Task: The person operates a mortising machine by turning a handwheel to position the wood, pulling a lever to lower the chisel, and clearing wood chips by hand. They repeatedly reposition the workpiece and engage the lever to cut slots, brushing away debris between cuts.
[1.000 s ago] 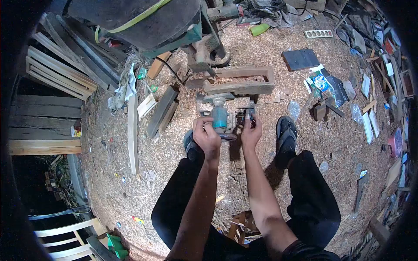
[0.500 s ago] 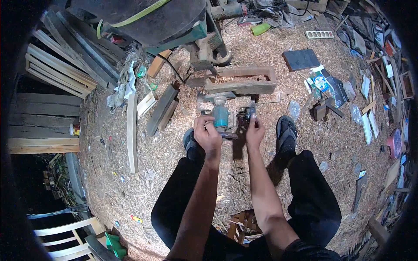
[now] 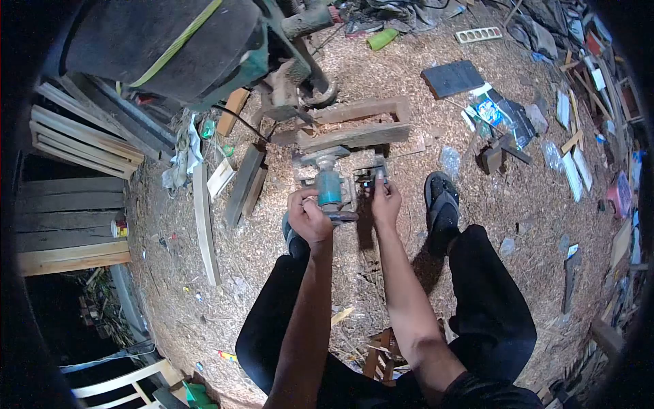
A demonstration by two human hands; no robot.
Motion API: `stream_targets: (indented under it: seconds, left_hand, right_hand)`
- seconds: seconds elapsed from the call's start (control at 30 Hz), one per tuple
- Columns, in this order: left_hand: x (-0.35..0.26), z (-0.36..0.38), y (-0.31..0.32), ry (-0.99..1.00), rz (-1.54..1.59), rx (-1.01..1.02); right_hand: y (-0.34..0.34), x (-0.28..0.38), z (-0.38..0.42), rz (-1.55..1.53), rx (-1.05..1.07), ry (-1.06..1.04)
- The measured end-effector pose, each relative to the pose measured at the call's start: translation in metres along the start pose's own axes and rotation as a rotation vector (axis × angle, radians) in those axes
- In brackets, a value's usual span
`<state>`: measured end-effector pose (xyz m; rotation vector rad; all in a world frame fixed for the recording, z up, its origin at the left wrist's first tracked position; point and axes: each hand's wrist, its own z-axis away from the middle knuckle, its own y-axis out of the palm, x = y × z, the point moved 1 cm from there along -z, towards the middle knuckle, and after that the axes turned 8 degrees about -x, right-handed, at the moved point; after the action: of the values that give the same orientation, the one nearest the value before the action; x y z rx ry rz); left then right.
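Note:
A bench grinder with a teal motor body [image 3: 330, 188] sits low between my feet, a round disc at its far end and a darker disc at its near end. My left hand [image 3: 310, 215] is closed at the grinder's left side, fingers curled against the teal body. On the other side, my right hand [image 3: 385, 203] is closed with the thumb stretched forward, pinching a small dark metal part [image 3: 368, 178] beside the grinder. The hand partly hides this part.
Just beyond the grinder lies a wooden trough [image 3: 357, 136] with shavings in it. A large dark machine [image 3: 170, 48] stands at upper left. Loose boards [image 3: 246, 184] lie to the left, a black slab [image 3: 452, 78] at upper right. Wood shavings cover the floor [image 3: 340, 286].
The head view has turned slightly, so the surroundings shift in the frame. Both hands stay at the grinder, with only small changes in the fingers.

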<state>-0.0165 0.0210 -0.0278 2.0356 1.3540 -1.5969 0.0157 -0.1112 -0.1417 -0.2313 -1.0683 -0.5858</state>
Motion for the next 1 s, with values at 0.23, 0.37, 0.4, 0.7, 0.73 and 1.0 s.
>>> stream_targets:
  seconds: [0.23, 0.37, 0.4, 0.7, 0.73, 1.0]
  left_hand:
    - [0.003, 0.003, 0.0, 0.027, -0.009, -0.026]
    - [-0.001, 0.002, 0.001, -0.013, -0.027, -0.065]
    - [-0.009, -0.002, 0.002, 0.044, -0.026, -0.068]
    - [-0.019, 0.0, -0.006, -0.109, 0.155, -0.121]
    - [-0.029, -0.011, -0.005, -0.182, 0.274, -0.148]
    - [-0.278, -0.195, -0.068, 0.503, 0.267, -0.44]
  right_hand:
    - [-0.012, 0.01, -0.015, 0.045, 0.148, 0.462]
    - [-0.016, 0.141, -0.005, 0.458, 0.169, -0.283]
    - [-0.017, 0.19, 0.009, 0.371, 0.172, -0.405]
    - [0.127, 0.532, 0.067, -0.183, 0.319, -1.08]
    - [0.139, 0.543, 0.06, -0.16, 0.275, -1.128]
    - [0.155, 0.588, 0.115, -0.029, 0.151, -1.212]
